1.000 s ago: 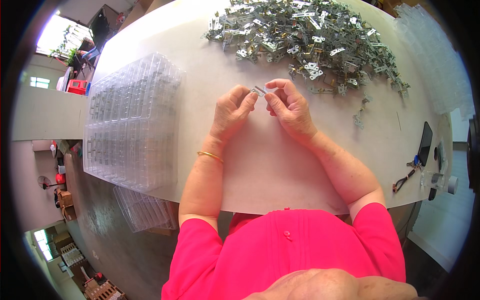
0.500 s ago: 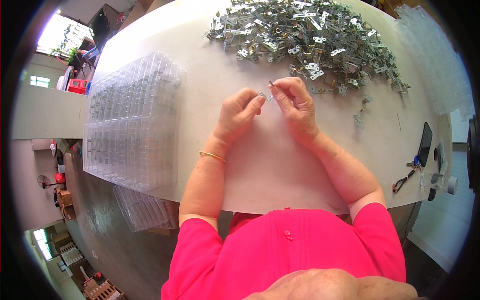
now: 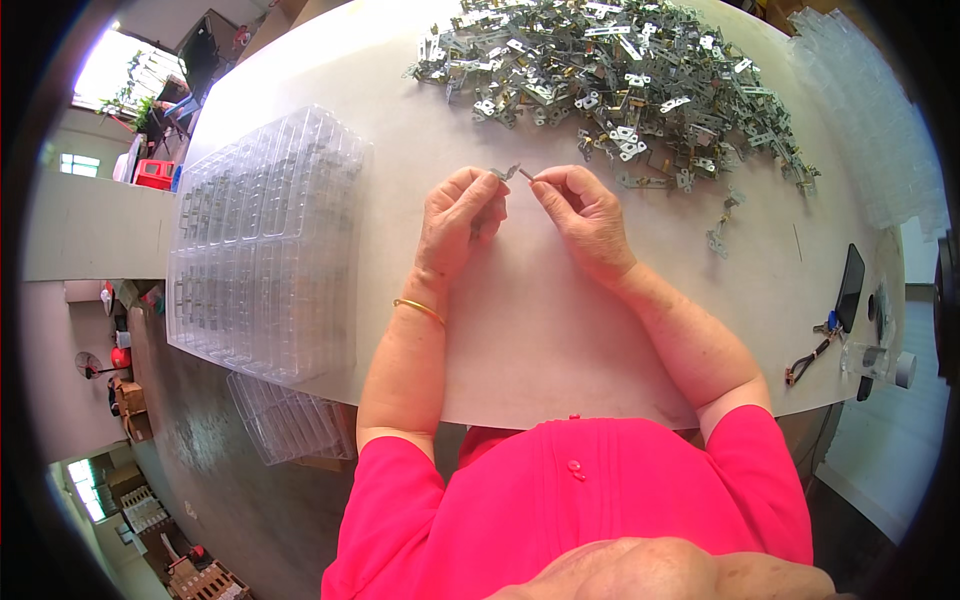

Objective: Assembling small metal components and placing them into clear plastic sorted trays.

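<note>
We observe the left hand [image 3: 459,218] pinching a small metal bracket [image 3: 507,174] between thumb and fingers, over the worktop [image 3: 560,350]. The right hand [image 3: 584,215] grasps a thin rod [image 3: 526,175] at one end; its free end lies close to the bracket, contact unclear to us. Beyond both hands we note a heap of metal parts [image 3: 620,85]; to the left, stacked clear plastic trays [image 3: 270,240].

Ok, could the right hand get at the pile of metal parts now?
Probably yes: only tabletop shows between the right hand and the pile of metal parts, though that hand is pinching a thin rod.
</note>
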The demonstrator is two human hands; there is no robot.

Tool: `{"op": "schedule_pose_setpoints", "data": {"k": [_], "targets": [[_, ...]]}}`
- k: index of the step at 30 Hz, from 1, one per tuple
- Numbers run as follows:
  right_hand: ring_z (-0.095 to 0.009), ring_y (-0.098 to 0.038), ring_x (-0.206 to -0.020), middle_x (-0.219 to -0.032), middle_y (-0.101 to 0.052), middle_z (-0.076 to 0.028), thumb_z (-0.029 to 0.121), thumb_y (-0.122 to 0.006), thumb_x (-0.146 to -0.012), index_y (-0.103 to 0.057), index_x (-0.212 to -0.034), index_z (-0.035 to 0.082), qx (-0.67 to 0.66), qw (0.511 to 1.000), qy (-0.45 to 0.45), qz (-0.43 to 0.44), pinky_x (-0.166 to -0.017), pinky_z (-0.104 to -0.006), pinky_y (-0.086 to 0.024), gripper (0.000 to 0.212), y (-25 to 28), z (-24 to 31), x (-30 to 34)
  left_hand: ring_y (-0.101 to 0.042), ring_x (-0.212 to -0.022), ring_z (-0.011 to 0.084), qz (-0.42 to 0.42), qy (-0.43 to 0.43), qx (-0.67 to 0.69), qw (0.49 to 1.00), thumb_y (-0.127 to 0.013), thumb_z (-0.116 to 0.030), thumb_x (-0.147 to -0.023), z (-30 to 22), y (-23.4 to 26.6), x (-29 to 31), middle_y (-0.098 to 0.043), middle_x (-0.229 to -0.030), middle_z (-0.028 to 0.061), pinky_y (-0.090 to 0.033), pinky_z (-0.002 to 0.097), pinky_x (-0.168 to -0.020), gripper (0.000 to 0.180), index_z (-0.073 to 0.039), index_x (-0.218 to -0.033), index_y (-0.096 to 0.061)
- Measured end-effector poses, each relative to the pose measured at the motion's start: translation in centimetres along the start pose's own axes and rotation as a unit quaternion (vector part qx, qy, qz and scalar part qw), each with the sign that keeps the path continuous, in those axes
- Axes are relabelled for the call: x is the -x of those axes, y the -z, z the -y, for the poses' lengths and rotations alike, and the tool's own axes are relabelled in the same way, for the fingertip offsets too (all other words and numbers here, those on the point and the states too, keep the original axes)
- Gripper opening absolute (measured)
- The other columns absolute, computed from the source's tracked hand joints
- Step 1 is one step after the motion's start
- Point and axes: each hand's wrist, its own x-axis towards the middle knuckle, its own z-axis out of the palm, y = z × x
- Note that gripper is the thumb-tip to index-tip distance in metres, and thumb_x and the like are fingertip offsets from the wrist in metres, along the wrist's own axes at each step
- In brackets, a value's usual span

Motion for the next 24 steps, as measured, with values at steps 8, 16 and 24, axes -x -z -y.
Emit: {"op": "schedule_pose_setpoints", "data": {"k": [8,16,24], "targets": [[-0.007,-0.053,-0.072,-0.084,-0.06,-0.001,0.009,-0.068,-0.092,-0.068,-0.094,0.003,0.026,1.0,0.011,-0.005,-0.064,-0.0234,-0.045,0.006,0.03,-0.04,-0.1,-0.046,-0.051,0.0051,-0.005,-0.012,-0.043,0.999,-0.058,-0.027,-0.1,-0.06,-0.18,0.14,-0.06,-0.069,0.0005,-0.034,0.0184,-0.046,0.024,-0.006,-0.089,-0.064],[-0.009,-0.056,-0.073,-0.087,-0.061,-0.002,0.007,-0.065,-0.093,-0.067,-0.098,0.003,0.045,0.999,0.019,0.011,-0.066,-0.025,-0.048,0.007,0.19,0.07,-0.08,-0.046,-0.053,0.0034,0.013,-0.026,-0.132,0.991,-0.06,-0.022,-0.099,-0.15,-0.27,0.25,-0.06,-0.07,-0.0003,-0.034,0.0185,-0.047,0.02,-0.005,-0.09,-0.065],[-0.01,-0.063,-0.08,-0.092,-0.064,-0.003,0.006,-0.054,-0.099,-0.062,-0.108,0.001,-0.112,0.99,-0.084,0.036,-0.073,-0.0254,-0.054,0.013,0.11,0.57,-0.25,-0.046,-0.057,0.0014,0.027,-0.058,-0.197,0.978,-0.064,-0.018,-0.096,0.12,-0.78,0.42,-0.06,-0.071,-0.0023,-0.036,0.0183,-0.05,0.015,-0.005,-0.089,-0.065]]}}
